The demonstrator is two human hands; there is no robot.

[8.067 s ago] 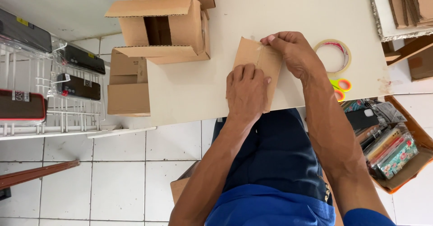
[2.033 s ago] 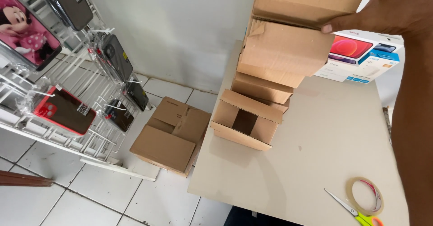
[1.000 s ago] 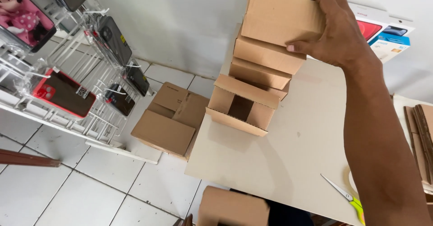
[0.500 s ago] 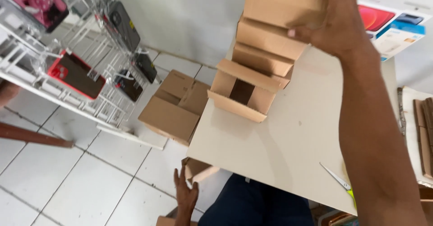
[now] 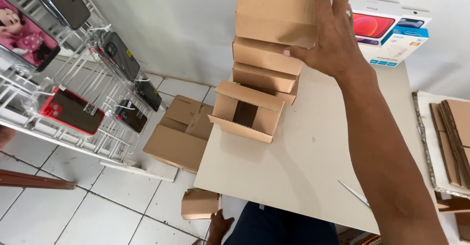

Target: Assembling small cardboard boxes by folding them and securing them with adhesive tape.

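Observation:
A stack of three closed cardboard boxes [image 5: 267, 54] stands at the back of the beige table [image 5: 303, 166]. My right hand [image 5: 333, 34] lies flat against the side of the top box [image 5: 274, 10], fingers stretched upward and thumb at its lower edge. In front of the stack an open box [image 5: 247, 113] lies on its side with its flaps out. My left hand [image 5: 220, 224] hangs low below the table's front edge, holding nothing. It is just beside a small folded cardboard box [image 5: 199, 203] over the tiled floor.
A white wire rack [image 5: 98, 142] with bagged phone cases fills the left. A larger cardboard box [image 5: 181, 132] sits on the floor by the table. Coloured phone boxes [image 5: 391, 34] stand at the back right, flat cardboard sheets [image 5: 455, 142] at the right, and a scissors tip [image 5: 355, 193] near the front edge.
My right hand has eased from gripping the top box to lying flat against it. The small box has dropped from my lap towards the floor, with my left hand lowered beside it.

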